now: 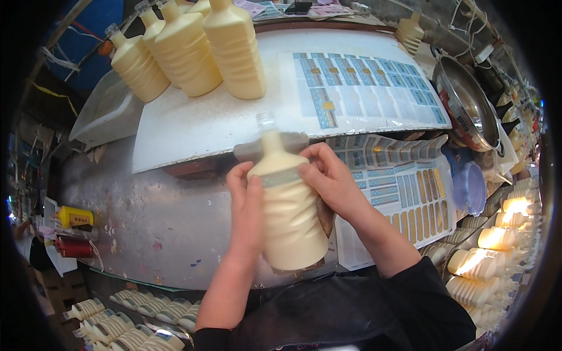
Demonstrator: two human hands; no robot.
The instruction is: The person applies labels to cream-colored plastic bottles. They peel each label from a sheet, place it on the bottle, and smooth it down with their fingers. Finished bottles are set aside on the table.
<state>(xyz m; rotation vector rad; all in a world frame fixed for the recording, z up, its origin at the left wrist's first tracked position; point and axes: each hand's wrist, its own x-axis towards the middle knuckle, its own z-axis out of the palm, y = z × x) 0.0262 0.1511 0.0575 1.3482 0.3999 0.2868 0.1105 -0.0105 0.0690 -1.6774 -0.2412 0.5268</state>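
A cream-coloured plastic bottle (293,228) with a ribbed body and clear threaded neck is in front of me, its neck pointing away. Across its shoulder runs a pale blue-grey label strip (278,178). My left hand (243,202) grips the bottle's left side, thumb on the strip's left end. On the other side my right hand (331,181) holds it, thumb pressed at the strip's right end and fingers curled behind. Something brown under the bottle is mostly hidden. Sheets of blue and gold labels (328,108) lie on a white board (193,126) beyond.
Several cream bottles (184,55) stand at the board's far left, beside a white bin (105,108). More label sheets (410,202) lie right of my arm. A metal pan (468,96) and bluish tub (470,188) are at right. Bottle rows (474,263) fill both lower sides.
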